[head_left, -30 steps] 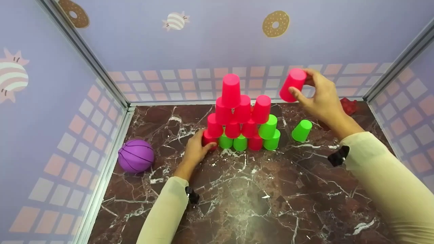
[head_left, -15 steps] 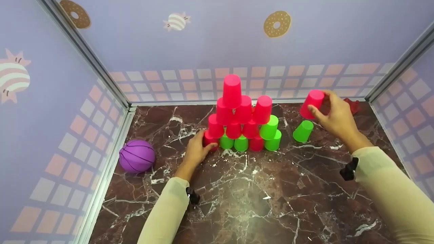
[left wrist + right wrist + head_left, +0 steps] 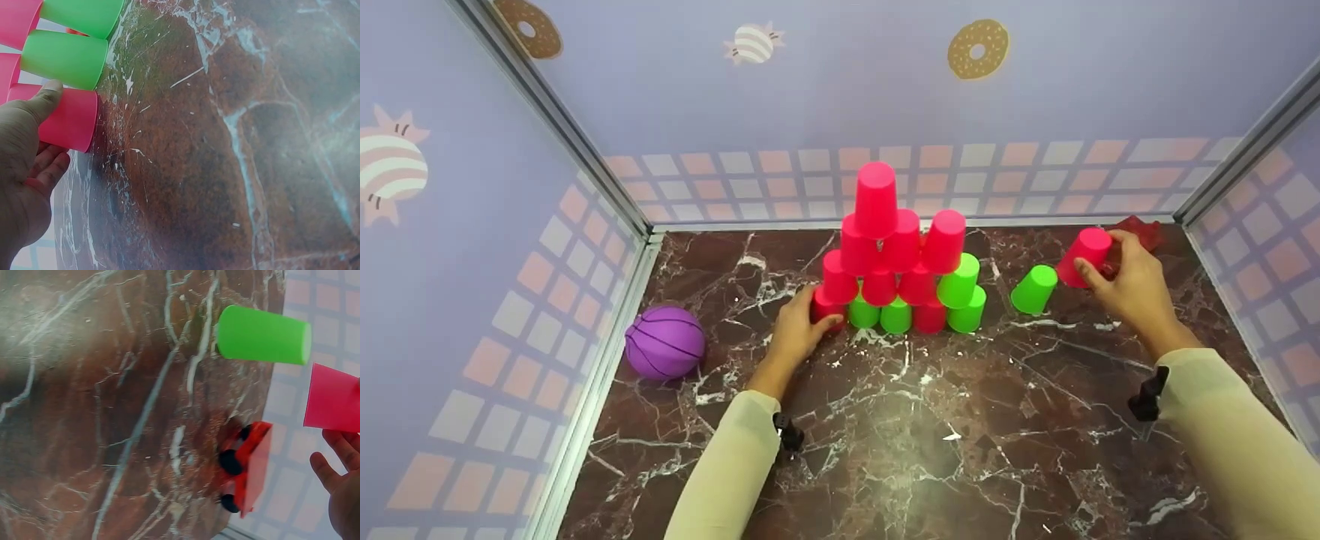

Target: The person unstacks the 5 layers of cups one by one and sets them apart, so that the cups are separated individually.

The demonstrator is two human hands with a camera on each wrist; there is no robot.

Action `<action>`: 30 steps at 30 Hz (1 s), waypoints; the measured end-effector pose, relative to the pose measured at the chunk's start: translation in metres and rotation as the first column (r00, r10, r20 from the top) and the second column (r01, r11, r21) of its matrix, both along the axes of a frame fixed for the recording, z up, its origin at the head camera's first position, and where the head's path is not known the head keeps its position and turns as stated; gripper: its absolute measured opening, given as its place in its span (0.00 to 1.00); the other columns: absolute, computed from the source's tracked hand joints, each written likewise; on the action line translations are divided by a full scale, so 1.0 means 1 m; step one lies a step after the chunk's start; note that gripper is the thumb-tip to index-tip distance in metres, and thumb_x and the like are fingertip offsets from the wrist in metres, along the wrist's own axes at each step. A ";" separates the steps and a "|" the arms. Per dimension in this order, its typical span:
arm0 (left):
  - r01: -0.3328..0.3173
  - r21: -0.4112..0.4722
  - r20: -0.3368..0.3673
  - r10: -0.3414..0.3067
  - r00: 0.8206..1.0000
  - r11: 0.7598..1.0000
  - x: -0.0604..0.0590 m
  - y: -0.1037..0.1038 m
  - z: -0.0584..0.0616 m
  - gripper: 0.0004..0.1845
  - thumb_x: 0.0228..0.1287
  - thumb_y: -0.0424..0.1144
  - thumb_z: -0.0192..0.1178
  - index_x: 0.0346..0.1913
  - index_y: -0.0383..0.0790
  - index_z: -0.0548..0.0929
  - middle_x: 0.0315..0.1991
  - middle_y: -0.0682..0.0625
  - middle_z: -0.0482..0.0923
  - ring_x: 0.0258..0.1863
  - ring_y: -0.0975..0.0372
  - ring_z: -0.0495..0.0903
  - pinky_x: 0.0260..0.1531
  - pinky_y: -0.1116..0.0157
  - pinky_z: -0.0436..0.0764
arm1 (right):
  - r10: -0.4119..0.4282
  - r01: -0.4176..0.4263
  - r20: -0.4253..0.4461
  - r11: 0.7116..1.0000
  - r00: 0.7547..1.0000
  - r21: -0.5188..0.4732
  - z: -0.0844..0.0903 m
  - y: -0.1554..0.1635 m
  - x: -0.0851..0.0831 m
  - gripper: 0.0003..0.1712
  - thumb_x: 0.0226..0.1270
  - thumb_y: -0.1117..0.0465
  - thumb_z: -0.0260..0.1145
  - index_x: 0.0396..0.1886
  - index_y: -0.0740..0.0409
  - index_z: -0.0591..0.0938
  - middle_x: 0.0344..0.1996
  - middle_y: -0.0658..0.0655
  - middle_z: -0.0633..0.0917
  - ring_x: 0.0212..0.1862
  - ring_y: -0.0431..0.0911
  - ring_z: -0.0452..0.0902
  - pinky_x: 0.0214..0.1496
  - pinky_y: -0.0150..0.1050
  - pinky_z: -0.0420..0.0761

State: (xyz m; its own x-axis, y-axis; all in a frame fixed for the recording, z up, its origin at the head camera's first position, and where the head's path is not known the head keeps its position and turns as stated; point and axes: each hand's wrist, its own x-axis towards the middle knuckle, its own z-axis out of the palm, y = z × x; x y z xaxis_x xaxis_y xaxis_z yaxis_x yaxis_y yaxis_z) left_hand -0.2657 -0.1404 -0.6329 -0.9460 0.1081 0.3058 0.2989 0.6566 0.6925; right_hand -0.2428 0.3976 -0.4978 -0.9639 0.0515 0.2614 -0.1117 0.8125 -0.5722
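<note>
A pyramid of upturned pink and green cups (image 3: 900, 262) stands at the back middle of the marble table (image 3: 900, 435). My left hand (image 3: 799, 330) grips the pink cup (image 3: 823, 306) at its bottom left corner; in the left wrist view the thumb lies on this pink cup (image 3: 64, 121), with green cups (image 3: 64, 59) beside it. My right hand (image 3: 1125, 281) holds a single pink cup (image 3: 1083, 256) upside down, low over the table at the back right. A lone green cup (image 3: 1033, 289) stands just left of it. The right wrist view shows the held pink cup (image 3: 333, 399) above the green cup (image 3: 261, 334).
A purple ball (image 3: 664, 342) lies by the left wall. A red toy car (image 3: 1138, 231) sits in the back right corner, behind my right hand, red toy car (image 3: 244, 467) close to the wall. Patterned walls enclose the table on three sides.
My right hand has carried the pink cup down and to the right, from well above the table to just over it beside the lone green cup. The left hand stayed put.
</note>
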 end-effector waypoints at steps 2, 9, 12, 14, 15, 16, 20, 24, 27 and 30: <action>-0.001 0.003 0.009 0.001 1.000 1.000 0.001 0.000 0.002 0.39 0.61 0.59 0.79 0.71 0.46 0.80 0.60 0.40 0.89 0.59 0.45 0.89 0.61 0.40 0.85 | -0.006 0.006 0.006 1.000 1.000 -0.002 -0.006 0.002 0.002 0.40 0.80 0.52 0.72 0.77 0.73 0.68 0.59 0.80 0.84 0.54 0.73 0.86 0.53 0.53 0.84; -0.002 -0.001 0.026 0.002 1.000 1.000 0.018 0.009 0.036 0.35 0.63 0.47 0.80 0.69 0.36 0.81 0.60 0.34 0.88 0.60 0.39 0.88 0.63 0.40 0.85 | -0.022 0.021 0.046 1.000 0.999 0.004 -0.031 0.002 0.006 0.39 0.80 0.56 0.73 0.75 0.76 0.68 0.56 0.81 0.84 0.52 0.74 0.83 0.55 0.63 0.82; -0.013 -0.004 0.058 0.013 0.998 1.000 0.023 0.012 0.046 0.35 0.64 0.44 0.80 0.70 0.34 0.80 0.62 0.33 0.88 0.62 0.39 0.88 0.66 0.41 0.84 | -0.045 0.044 0.098 0.999 0.994 0.012 -0.040 0.000 0.006 0.39 0.80 0.55 0.72 0.76 0.75 0.67 0.58 0.82 0.83 0.54 0.75 0.81 0.60 0.72 0.79; -0.015 -0.008 0.066 0.016 0.998 1.000 0.023 0.014 0.047 0.35 0.64 0.44 0.79 0.70 0.35 0.80 0.63 0.34 0.87 0.63 0.40 0.87 0.67 0.42 0.84 | -0.058 0.056 0.130 0.998 0.990 0.017 -0.046 -0.001 0.006 0.39 0.80 0.56 0.72 0.76 0.75 0.66 0.59 0.83 0.82 0.55 0.76 0.81 0.61 0.74 0.78; -0.013 -0.004 0.064 0.014 0.998 1.000 0.023 0.014 0.046 0.35 0.64 0.45 0.79 0.70 0.35 0.80 0.62 0.34 0.87 0.63 0.40 0.88 0.67 0.42 0.84 | -0.063 0.061 0.143 0.998 0.988 0.020 -0.048 -0.001 0.007 0.39 0.80 0.56 0.72 0.76 0.74 0.66 0.60 0.84 0.82 0.56 0.76 0.81 0.61 0.74 0.78; -0.010 -0.001 0.060 0.010 0.998 1.000 0.023 0.014 0.045 0.35 0.64 0.44 0.79 0.70 0.35 0.80 0.62 0.34 0.87 0.63 0.40 0.88 0.67 0.42 0.84 | -0.066 0.063 0.157 0.998 0.985 0.021 -0.051 -0.001 0.007 0.39 0.79 0.56 0.72 0.76 0.75 0.65 0.60 0.84 0.82 0.56 0.77 0.81 0.62 0.75 0.77; 0.002 0.015 0.056 -0.002 0.998 1.000 0.022 0.014 0.043 0.35 0.64 0.44 0.80 0.70 0.35 0.80 0.62 0.34 0.87 0.63 0.40 0.87 0.67 0.42 0.84 | -0.059 0.060 0.197 0.998 0.979 -0.001 -0.056 -0.001 0.007 0.40 0.79 0.58 0.71 0.76 0.76 0.63 0.62 0.87 0.80 0.59 0.79 0.81 0.66 0.76 0.77; -0.007 0.006 0.063 0.007 0.998 1.000 0.022 0.014 0.044 0.35 0.64 0.45 0.79 0.71 0.36 0.80 0.62 0.34 0.87 0.63 0.40 0.87 0.67 0.43 0.84 | -0.045 0.053 0.225 0.998 0.973 -0.031 -0.059 -0.001 0.007 0.40 0.80 0.60 0.70 0.76 0.77 0.61 0.64 0.89 0.77 0.63 0.81 0.80 0.70 0.75 0.77; -0.015 -0.012 0.062 0.015 0.998 1.000 0.023 0.014 0.045 0.36 0.64 0.45 0.79 0.71 0.35 0.80 0.62 0.34 0.87 0.63 0.41 0.88 0.67 0.43 0.85 | -0.042 0.051 0.232 0.998 0.972 -0.032 -0.059 -0.001 0.006 0.40 0.80 0.59 0.70 0.77 0.77 0.60 0.65 0.89 0.77 0.65 0.81 0.79 0.71 0.75 0.76; -0.009 -0.020 0.051 0.010 0.999 1.000 0.023 0.013 0.045 0.35 0.64 0.46 0.79 0.70 0.34 0.80 0.62 0.33 0.87 0.62 0.40 0.88 0.65 0.42 0.85 | -0.037 0.045 0.236 0.999 0.971 -0.026 -0.059 -0.001 0.006 0.42 0.80 0.58 0.70 0.78 0.76 0.60 0.66 0.88 0.77 0.66 0.81 0.78 0.72 0.76 0.75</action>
State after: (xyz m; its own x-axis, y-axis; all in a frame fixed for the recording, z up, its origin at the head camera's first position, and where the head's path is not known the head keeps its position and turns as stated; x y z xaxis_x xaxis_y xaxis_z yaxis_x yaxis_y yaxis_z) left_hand -0.2430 -0.1276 -0.5880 -0.9613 0.1044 0.2549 0.2570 0.6731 0.6935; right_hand -0.2366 0.3964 -0.5565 -0.9950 0.0966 0.0250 0.0621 0.7952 -0.6031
